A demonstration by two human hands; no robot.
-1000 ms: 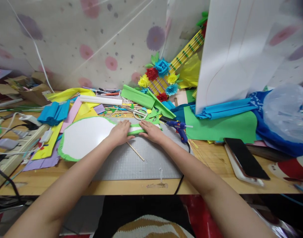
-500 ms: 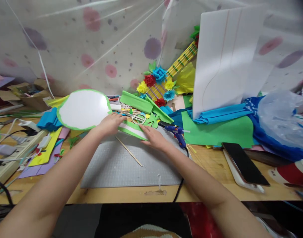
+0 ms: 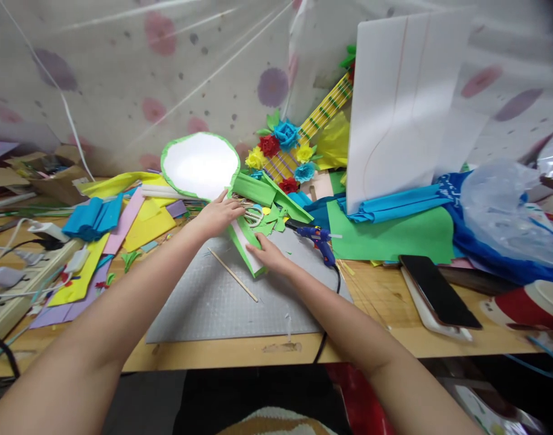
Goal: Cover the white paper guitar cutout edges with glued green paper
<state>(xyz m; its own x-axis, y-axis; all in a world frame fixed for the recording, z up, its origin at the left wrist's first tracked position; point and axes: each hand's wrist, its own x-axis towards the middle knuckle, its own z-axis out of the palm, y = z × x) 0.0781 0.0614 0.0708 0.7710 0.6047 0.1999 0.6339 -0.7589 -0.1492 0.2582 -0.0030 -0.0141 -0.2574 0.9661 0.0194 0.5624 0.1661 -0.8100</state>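
A white board cutout [image 3: 201,164] with green paper along its rim has a wide rounded body and a narrow neck. My left hand [image 3: 219,215] is closed over the place where the body meets the neck. Near the neck's lower end, my right hand [image 3: 270,254] grips its edge with the thumb on top. The body tilts up over the back of the table, and the neck slants down toward me above the grey cutting mat [image 3: 190,311]. A thin wooden stick [image 3: 233,275] lies on the mat. Scissors [image 3: 253,212] are partly hidden beside my left hand.
A blue glue gun [image 3: 319,240] with a cable lies right of the mat. Behind stand a flower-covered paper guitar [image 3: 288,154] and a white board [image 3: 398,115]. Phone [image 3: 439,291] and cup [image 3: 530,305] are at right; a power strip [image 3: 36,284] and coloured paper [image 3: 150,223] at left.
The cutout has turned clockwise. Its body has moved right and up, uncovering yellow and pink paper, while the neck's end has swung down toward me. Both hands stay on it.
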